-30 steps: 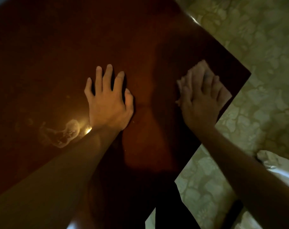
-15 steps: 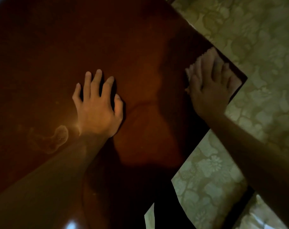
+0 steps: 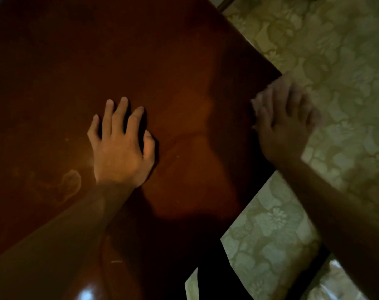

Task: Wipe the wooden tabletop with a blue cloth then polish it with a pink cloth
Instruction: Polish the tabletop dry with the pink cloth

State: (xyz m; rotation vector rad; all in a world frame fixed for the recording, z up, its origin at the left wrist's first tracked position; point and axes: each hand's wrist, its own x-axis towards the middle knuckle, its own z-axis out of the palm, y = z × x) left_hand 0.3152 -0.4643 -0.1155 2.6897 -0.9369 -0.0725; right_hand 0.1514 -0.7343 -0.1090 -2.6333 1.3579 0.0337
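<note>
- The wooden surface (image 3: 140,61) is a dark, glossy reddish brown, with a pale cloudy smear (image 3: 69,187) near its left side.
- The cloth (image 3: 268,98) looks pale pink, blurred.
- The floor (image 3: 336,50) is pale yellow-green with a floral pattern.

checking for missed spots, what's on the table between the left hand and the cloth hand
Head view: only bare tabletop in shadow lies between the left hand and the right hand on the cloth.

A dim home room: glossy wooden tabletop (image 3: 140,61) over floral-patterned floor (image 3: 336,50).
</note>
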